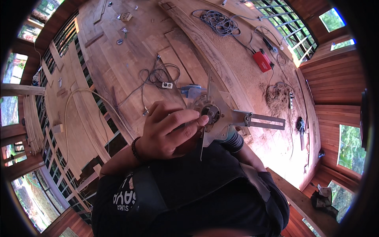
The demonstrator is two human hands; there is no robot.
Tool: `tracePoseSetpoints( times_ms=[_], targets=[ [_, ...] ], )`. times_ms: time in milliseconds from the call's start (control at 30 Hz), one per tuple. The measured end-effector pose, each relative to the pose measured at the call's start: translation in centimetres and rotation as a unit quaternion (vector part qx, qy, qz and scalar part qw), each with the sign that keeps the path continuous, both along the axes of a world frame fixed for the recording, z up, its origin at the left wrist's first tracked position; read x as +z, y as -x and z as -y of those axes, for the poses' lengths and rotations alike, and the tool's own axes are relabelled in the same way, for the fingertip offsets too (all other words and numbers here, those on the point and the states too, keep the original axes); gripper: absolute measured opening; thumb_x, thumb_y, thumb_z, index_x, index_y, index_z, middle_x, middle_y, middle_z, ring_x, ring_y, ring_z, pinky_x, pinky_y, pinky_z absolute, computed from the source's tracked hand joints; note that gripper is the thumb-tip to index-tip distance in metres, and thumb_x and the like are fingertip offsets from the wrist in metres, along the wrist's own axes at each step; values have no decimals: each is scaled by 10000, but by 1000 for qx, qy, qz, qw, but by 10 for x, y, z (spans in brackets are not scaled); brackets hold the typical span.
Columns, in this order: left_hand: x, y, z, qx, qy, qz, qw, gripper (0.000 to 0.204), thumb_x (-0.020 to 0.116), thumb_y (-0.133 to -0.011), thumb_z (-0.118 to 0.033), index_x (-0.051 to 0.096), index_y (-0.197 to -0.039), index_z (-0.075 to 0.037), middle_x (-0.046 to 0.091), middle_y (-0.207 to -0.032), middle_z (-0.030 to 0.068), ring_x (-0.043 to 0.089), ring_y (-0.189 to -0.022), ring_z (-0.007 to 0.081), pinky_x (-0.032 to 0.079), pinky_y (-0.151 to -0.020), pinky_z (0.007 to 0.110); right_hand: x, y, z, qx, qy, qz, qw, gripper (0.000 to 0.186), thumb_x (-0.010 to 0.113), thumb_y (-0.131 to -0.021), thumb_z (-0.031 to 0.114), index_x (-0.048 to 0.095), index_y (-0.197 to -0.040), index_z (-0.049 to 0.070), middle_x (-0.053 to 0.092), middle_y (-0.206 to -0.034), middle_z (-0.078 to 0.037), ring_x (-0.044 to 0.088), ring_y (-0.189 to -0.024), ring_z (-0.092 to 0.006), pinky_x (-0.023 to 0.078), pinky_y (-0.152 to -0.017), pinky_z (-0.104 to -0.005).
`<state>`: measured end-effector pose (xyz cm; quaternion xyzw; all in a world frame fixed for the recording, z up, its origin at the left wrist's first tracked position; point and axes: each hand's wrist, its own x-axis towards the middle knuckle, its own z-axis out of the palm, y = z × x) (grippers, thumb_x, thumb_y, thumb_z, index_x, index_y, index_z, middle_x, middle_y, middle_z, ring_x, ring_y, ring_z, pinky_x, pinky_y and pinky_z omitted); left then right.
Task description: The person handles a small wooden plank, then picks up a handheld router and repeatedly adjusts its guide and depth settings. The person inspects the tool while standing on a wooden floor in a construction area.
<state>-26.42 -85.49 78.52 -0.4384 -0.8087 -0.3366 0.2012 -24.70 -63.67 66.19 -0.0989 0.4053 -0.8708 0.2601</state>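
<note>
In front of my chest is a power tool that looks like a trim router (221, 118), its clear base plate turned up toward me. A slotted metal guide arm (268, 121) sticks out from it to the right. My left hand (169, 128) is closed, with thumb and forefinger at the round opening in the base. Whatever they pinch there is too small to make out. Behind the tool, a dark ribbed piece (235, 142) shows at the end of my right forearm (252, 158). The tool hides my right hand and its fingers.
Wooden boards cover the floor, with long planks (201, 43) across it. Cables lie about, with a white socket (167, 85), a large cable coil (221, 24) and a red box (263, 61). Sawdust (276, 96) surrounds a power strip (291, 100). Open floor joists (75, 185) show at left.
</note>
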Motion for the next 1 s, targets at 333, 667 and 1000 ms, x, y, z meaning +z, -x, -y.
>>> tracePoseSetpoints(
  times_ms=[333, 667, 1000],
  targets=[
    [-1, 6, 2, 23, -42, 78, 996, 383, 718, -813, -113, 729, -1194, -76, 620, -1109, 81, 596, -973, 254, 478, -848, 388, 3, 6, 2, 8, -68, -82, 994, 809, 838, -837, 119, 393, -1510, 64, 552, -1418, -109, 559, -1299, -200, 486, -1091, -379],
    [-1, 8, 1, 21, -58, 168, 984, 334, 754, -851, -123, 715, -1177, -62, 608, -1104, 114, 610, -930, 253, 503, -822, 381, -15, 4, 4, 13, -99, -45, 994, 851, 861, -810, 163, 395, -1516, 68, 547, -1431, -116, 556, -1304, -207, 471, -1100, -378],
    [4, 6, 1, 5, -94, 235, 967, 299, 819, -807, -39, 761, -1101, -48, 623, -1102, 107, 633, -975, 222, 508, -811, 324, -21, 3, 16, 6, -66, -14, 998, 796, 848, -823, 160, 428, -1493, 63, 588, -1378, -108, 600, -1242, -198, 512, -1049, -360]
  ],
)
